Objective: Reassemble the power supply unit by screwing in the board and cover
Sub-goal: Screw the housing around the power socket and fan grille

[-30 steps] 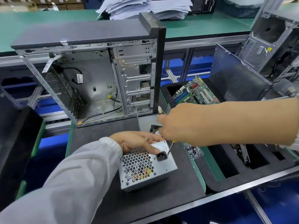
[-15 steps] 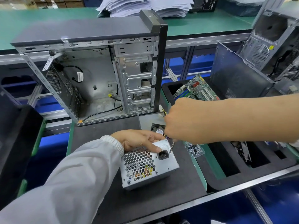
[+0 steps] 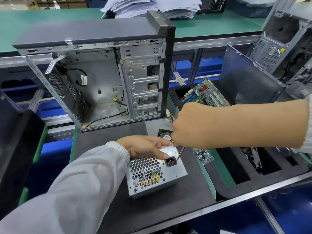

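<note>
Right hand crept right since earlier frame, fist clamped on screwdriver, shaft slanting down-left, tip at the top far corner of power supply unit on mat; left hand fingers curled gripping its top edge

White sleeve, ribbed cuff

Over the last second the right hand with the screwdriver drifts slightly rightward along the power supply unit, which shifts a little on the mat under the left hand.
</note>
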A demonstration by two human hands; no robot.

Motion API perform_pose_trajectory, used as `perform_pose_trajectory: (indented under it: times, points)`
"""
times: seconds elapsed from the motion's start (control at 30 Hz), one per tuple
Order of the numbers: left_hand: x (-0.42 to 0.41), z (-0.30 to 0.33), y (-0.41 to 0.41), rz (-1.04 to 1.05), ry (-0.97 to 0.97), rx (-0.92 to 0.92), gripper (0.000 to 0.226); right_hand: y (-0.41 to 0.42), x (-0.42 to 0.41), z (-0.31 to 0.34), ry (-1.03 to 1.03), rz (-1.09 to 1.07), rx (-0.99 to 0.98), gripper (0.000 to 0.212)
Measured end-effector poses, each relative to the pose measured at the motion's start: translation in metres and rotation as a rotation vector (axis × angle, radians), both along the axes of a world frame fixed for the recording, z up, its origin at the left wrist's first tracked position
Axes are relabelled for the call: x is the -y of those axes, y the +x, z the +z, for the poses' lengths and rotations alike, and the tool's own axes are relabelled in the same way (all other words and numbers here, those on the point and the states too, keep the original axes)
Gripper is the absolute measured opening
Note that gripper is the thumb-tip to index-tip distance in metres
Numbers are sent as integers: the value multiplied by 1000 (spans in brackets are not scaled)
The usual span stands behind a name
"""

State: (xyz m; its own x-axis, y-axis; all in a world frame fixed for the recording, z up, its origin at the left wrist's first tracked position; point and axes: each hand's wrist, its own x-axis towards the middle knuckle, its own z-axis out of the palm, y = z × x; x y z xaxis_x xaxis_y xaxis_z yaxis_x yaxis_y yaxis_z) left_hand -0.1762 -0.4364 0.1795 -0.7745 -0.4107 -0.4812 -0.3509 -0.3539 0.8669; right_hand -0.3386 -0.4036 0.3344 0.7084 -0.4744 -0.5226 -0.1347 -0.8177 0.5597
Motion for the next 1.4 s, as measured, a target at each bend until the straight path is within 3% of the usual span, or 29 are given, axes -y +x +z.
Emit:
perform_pose_trajectory:
  times: [0.07, 0.13, 0.2, 0.3, 0.4, 0.5, 0.57, 0.7, 0.8, 0.97, 1.17, 1.27, 1.4]
  points:
    - [1, 0, 0, -8, -6, 1, 44, -2, 0, -6, 34, -41, 15, 13]
    - [0, 3, 0, -26, -1, 5, 49, -4, 1, -5, 87, -52, 38, 26]
    - [0, 4, 0, -51, -2, -7, 50, -3, 2, -2, 130, -51, 39, 26]
    - [-1, 3, 0, -5, -6, -9, 38, -1, 2, 3, 86, -25, 57, 7]
    - [-2, 1, 0, 44, 20, -29, 41, 1, -2, 3, 9, 12, 47, 23]
    - [-3, 2, -2, 8, -18, -29, 34, -1, -2, -4, 59, -36, 61, 15]
    - [-2, 1, 0, 1, 5, -23, 36, -2, 0, -3, 121, -88, 67, 27]
    - [-2, 1, 0, 3, -11, -21, 32, -4, -1, 3, 89, -37, 75, 8]
    - [-2, 2, -2, 18, -25, -1, 33, -1, -4, 1, 7, 44, 61, 24]
    - [-3, 2, -2, 20, -51, -9, 36, 1, -4, 1, 43, 99, 7, 29]
    - [-5, 3, -2, 45, -48, 12, 34, 9, -6, 5, 126, -67, -14, 37]
    - [-7, 8, 2, 17, -61, 32, 27, 10, -7, 10, 63, -85, 36, 34]
    - [-9, 14, 35, 183, -43, -26, 41, 17, 5, 26, -122, 7, 235, 30]
